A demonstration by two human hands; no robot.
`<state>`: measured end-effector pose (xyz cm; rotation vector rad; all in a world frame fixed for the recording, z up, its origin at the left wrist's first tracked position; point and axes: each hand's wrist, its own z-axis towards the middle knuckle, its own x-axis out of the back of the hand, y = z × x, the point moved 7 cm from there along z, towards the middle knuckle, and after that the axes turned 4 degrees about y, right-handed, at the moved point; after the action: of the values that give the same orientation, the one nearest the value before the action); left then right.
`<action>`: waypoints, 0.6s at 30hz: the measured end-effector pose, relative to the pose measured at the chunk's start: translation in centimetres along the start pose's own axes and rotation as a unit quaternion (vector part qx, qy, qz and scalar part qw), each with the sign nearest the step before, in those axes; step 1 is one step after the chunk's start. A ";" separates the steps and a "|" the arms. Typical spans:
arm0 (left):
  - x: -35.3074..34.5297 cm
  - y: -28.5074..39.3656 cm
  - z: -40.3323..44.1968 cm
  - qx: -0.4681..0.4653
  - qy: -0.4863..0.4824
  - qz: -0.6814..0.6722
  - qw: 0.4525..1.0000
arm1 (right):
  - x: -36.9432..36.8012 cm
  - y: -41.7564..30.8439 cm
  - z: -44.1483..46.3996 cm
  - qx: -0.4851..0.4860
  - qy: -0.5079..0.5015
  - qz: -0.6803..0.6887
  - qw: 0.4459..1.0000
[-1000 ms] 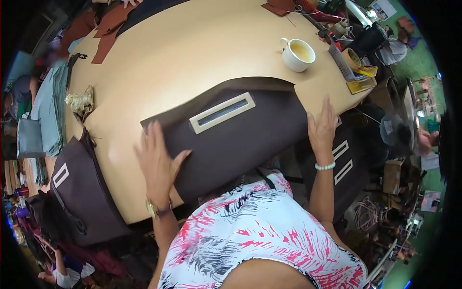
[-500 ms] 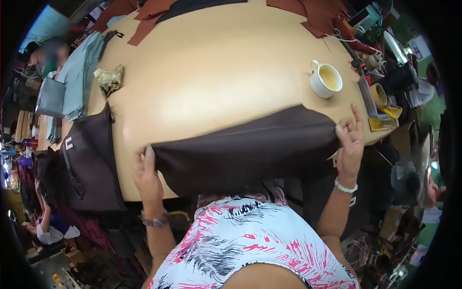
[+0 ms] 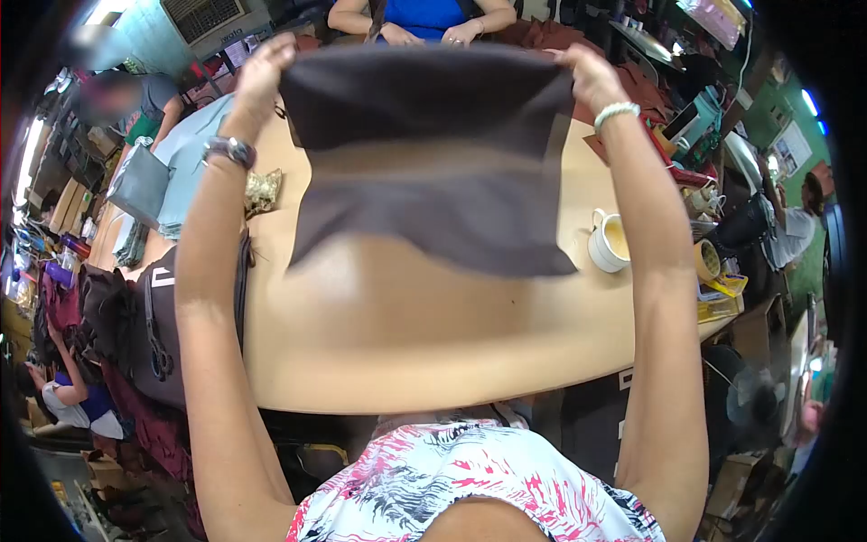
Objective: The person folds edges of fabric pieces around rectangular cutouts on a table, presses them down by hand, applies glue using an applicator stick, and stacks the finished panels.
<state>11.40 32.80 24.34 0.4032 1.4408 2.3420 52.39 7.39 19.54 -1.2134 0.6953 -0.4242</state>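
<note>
A dark brown fabric piece (image 3: 424, 95) is stretched in the air over the table (image 3: 442, 375), lifted by its far corners. My left hand (image 3: 264, 77) pinches its upper left corner, and my right hand (image 3: 591, 79) pinches the upper right one. The lower edge hangs wavy, smeared by motion, a little above the tabletop. Right of the fabric stands a white cup (image 3: 609, 244) with yellowish drink in it, close to my right forearm. Beside my left forearm lies a crumpled, mottled lump (image 3: 263, 191).
Across the table a person in a blue top (image 3: 424, 13) has both hands near the far edge. Grey-blue fabric is stacked (image 3: 194, 167) at left. Dark fabric with scissors (image 3: 158, 348) lies at the left edge. Tape rolls (image 3: 707, 260) and tools crowd the right edge.
Both my arms have risen and stretched forward, carrying the fabric from the table's near edge up and away. It has opened out between my hands. The person across has come into view.
</note>
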 end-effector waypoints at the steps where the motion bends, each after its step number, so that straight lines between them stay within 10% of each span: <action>1: -0.3 2.7 -0.1 0.022 0.006 -0.072 0.997 | -0.7 -3.1 0.2 0.007 -0.021 0.033 0.999; 3: 1.8 4.9 2.2 -0.003 -0.068 -0.153 0.986 | 4.5 -6.1 9.8 0.172 -0.098 0.098 0.975; 5: -0.3 11.0 -3.9 -0.087 -0.033 -0.133 0.987 | 0.9 -10.1 0.2 0.207 -0.029 0.092 0.974; 18: 2.3 -5.0 -28.8 0.142 -0.073 0.014 0.987 | 3.4 6.2 -26.3 0.020 -0.007 -0.195 0.981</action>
<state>-2.02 13.01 7.37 0.6607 1.7088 2.0803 36.35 -11.36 7.95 -1.3153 0.4305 -0.7504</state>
